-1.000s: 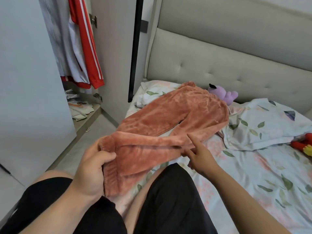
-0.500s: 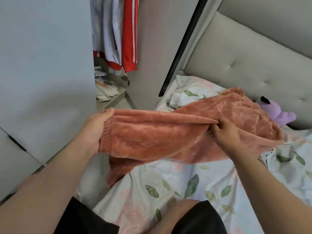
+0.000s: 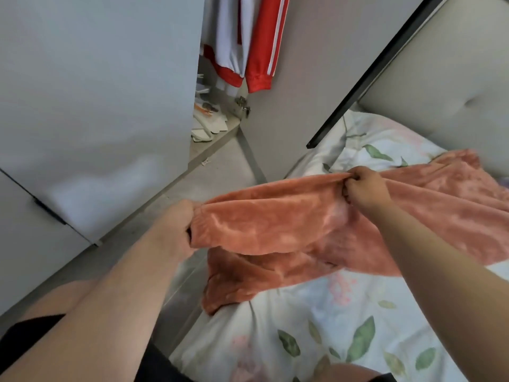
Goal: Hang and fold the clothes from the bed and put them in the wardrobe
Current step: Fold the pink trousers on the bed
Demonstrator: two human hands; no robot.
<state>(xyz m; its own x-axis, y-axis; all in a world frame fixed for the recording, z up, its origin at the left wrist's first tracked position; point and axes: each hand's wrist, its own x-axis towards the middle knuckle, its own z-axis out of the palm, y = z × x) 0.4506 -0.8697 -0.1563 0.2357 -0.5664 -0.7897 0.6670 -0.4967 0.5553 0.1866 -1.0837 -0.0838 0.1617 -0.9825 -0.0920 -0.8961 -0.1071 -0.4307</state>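
Left hand grips the cuffed end of the orange fleece trousers; right hand pinches their upper fold (fingers curled). The trousers hang stretched between them over the floral bed, near the open wardrobe.

Room, daylit, soft.
- Pale grey door panel, 9–11 o'clock, w/ glare patch.
- Grey floor, centre strip.
- Taupe side panel, 12 o'clock; black edge strip slanting to 1.
- Beige padded headboard, 2 o'clock.
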